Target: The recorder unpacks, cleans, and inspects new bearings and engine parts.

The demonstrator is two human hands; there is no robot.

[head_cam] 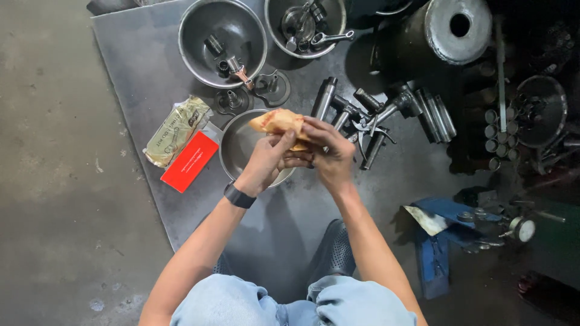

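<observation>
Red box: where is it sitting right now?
In the head view the red box lies flat on the grey mat, left of both hands, between the pale plastic packet and the shallow metal bowl.

Both arms are extended forward from a crouch, forearms bare and converging so the hands meet at centre. Left hand [266,158] is raised with the wrist bent, a dark band worn on it; fingers are curled, thumb pointed up. Right hand [329,151] is set palm-down just beside it, fingers closed and overlapping the left fingertips. Knees in light denim are seen at the bottom edge.
</observation>
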